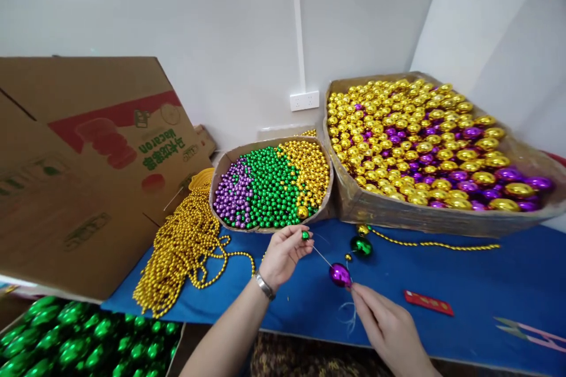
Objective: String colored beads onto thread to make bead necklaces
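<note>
Between the fingertips of my left hand (286, 252) is a small green bead (305, 235). A thin string (322, 255) runs from it down to a shiny purple ball (340, 275). My right hand (387, 321) pinches at the lower right side of that purple ball. Close above it lie a tiny gold bead (348, 257) and a larger green ball (361, 246), which seem to be on the same string. A gold ball (363, 230) and a strand of small gold beads (437, 244) stretch off to the right. Loose clear thread ends (349, 313) trail below the purple ball.
A box of purple, green and gold beads (212, 191) stands ahead, with a larger box of gold and purple balls (338, 203) right of it. Gold bead strands (177, 256) heap at left by a carton (106, 235). Snips (530, 333) and a red packet (428, 302) lie right.
</note>
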A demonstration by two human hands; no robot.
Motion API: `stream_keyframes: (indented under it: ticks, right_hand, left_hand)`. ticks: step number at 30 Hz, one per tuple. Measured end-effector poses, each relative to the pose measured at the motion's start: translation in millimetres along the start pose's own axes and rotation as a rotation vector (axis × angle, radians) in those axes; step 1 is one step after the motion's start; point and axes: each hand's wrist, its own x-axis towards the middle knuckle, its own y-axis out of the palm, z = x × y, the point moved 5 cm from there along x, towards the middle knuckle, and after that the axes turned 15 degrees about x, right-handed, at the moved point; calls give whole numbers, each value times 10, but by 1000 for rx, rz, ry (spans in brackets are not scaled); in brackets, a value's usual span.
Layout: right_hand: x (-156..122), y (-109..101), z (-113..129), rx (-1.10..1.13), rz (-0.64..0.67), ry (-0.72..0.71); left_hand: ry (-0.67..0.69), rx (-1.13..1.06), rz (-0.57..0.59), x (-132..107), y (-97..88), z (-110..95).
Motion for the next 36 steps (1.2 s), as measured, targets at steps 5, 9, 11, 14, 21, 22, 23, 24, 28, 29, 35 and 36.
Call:
stream_keyframes:
  ticks: [5,9,11,14,21,22,23,24,28,29,35,36]
  right_hand:
    - [-36,-17,-25,-44,-4,-5]
    - [-47,-4,-48,-62,-22,-8]
    - [-44,-8,-58,-68,-36,-12]
    - [-45,-24,-77,-66,-45,-14]
    - [-96,-55,-99,-86,-66,-18]
    - [-99,-56,-105,-83,-67,-8]
    - [-100,-54,-110,-77,-68,1]
    - [-99,-50,-114,-68,-68,10]
    - [-92,-22,-116,-24,-65,26]
    - [-90,-14,-113,-13,-65,29]
    - [-82,-21,-85,-15,-76,17]
    - [-80,-31,-86,-24,-80,18]
  left_hand:
    - [22,25,3,-19,36,3]
    - [177,315,-4,-68,60,-68]
    - [325,598,-1,-51,90,-171]
    - [581,1067,-123,105,95,-374]
    - [434,1498,-188,697,-31,-383]
    - [421,1414,-196,692,-45,-371]
    - [402,1276,-208,661,-63,-358]
    - [368,1087,-211,612,-84,-333]
    - [127,241,-126,342,-85,-121]
    - [88,135,-110,276,-63,-75]
    - [45,-10,-65,73,22,41]
    - [51,1,-44,61,32,41]
